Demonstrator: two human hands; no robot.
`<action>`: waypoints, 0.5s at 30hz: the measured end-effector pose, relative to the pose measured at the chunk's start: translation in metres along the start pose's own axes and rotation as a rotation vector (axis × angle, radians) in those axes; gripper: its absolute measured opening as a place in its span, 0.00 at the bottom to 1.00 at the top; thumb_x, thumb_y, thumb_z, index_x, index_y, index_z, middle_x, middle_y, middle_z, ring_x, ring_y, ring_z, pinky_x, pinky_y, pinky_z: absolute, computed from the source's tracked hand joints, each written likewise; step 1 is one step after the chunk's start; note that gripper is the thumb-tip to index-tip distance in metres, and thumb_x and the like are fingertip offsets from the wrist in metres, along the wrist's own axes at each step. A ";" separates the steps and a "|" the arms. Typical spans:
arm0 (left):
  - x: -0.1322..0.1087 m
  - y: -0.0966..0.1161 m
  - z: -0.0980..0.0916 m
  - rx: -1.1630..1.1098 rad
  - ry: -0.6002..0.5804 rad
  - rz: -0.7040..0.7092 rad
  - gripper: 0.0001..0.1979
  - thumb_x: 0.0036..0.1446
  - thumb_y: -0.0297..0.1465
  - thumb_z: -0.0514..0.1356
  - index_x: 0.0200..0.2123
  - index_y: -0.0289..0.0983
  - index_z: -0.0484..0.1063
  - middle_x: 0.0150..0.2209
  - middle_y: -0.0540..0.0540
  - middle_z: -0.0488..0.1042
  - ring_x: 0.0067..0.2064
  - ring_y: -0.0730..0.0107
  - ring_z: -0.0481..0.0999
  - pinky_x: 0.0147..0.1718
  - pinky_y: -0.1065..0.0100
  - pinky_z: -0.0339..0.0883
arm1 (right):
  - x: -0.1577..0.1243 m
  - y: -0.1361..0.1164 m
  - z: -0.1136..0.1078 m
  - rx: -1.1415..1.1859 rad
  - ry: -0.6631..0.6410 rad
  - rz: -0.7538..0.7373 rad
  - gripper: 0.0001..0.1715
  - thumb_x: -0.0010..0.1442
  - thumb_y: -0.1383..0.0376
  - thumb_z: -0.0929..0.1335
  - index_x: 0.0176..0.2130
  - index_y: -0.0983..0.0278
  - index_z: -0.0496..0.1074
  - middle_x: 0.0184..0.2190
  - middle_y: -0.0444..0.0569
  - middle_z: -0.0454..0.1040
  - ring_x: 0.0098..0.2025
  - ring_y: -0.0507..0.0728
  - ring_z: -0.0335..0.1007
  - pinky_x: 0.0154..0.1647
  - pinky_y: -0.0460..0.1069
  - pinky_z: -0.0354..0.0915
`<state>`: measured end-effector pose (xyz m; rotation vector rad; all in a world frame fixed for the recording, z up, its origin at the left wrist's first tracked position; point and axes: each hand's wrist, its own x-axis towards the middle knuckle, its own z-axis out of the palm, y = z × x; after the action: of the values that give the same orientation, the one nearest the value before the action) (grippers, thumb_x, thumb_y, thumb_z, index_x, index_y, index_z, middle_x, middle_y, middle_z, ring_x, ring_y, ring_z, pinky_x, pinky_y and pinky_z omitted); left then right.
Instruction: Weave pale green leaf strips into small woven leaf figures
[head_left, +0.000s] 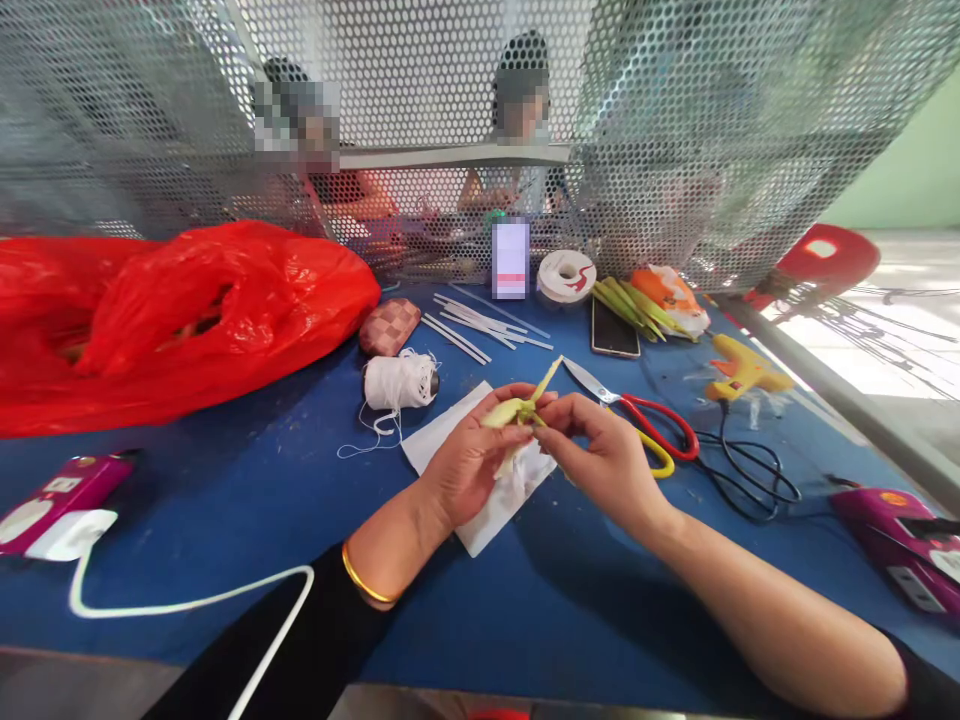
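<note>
My left hand [469, 460] is closed around a small yellow-green leaf-like piece [517, 408] with a thin strip sticking up. My right hand [604, 455] pinches the same piece from the right, fingers pressed together. Both hands hover just above a white sheet of paper [450, 430] on the blue table [225, 540]. A spool of white thread [400, 382] lies just left of the hands. Scissors with red and yellow handles [645, 425] lie to the right.
A big red plastic bag [172, 315] fills the left. White sticks [472, 325], a tape roll [566, 276], a phone [614, 330], green strips [624, 305] and a yellow glue gun [742, 372] lie farther back. Pink devices [64, 490] [904, 540] flank the table. Two people sit behind a perforated metal screen [675, 120].
</note>
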<state>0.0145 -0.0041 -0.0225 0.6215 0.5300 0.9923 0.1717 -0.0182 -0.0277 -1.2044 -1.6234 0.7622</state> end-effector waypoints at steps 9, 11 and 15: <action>0.001 -0.007 0.000 0.207 0.243 -0.070 0.14 0.50 0.37 0.70 0.37 0.34 0.80 0.33 0.45 0.79 0.34 0.70 0.77 0.37 0.69 0.68 | -0.008 0.004 -0.002 -0.481 -0.094 -0.382 0.14 0.65 0.60 0.67 0.28 0.62 0.68 0.18 0.41 0.69 0.20 0.51 0.62 0.26 0.47 0.56; 0.000 -0.006 -0.002 0.322 0.211 -0.110 0.15 0.51 0.38 0.69 0.39 0.35 0.81 0.33 0.45 0.79 0.34 0.70 0.77 0.38 0.69 0.67 | -0.005 0.002 -0.007 -0.499 0.034 -0.414 0.13 0.65 0.58 0.68 0.33 0.64 0.71 0.21 0.42 0.69 0.22 0.52 0.64 0.28 0.48 0.57; -0.004 -0.007 -0.001 0.645 0.074 -0.142 0.14 0.53 0.39 0.65 0.36 0.34 0.81 0.27 0.46 0.77 0.30 0.71 0.75 0.29 0.72 0.62 | 0.003 -0.003 -0.014 -0.498 0.039 -0.432 0.18 0.62 0.57 0.70 0.48 0.65 0.72 0.26 0.44 0.70 0.27 0.54 0.67 0.32 0.49 0.60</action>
<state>0.0157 -0.0105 -0.0276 1.1041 0.9614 0.7024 0.1837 -0.0170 -0.0189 -1.1253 -2.0158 0.0576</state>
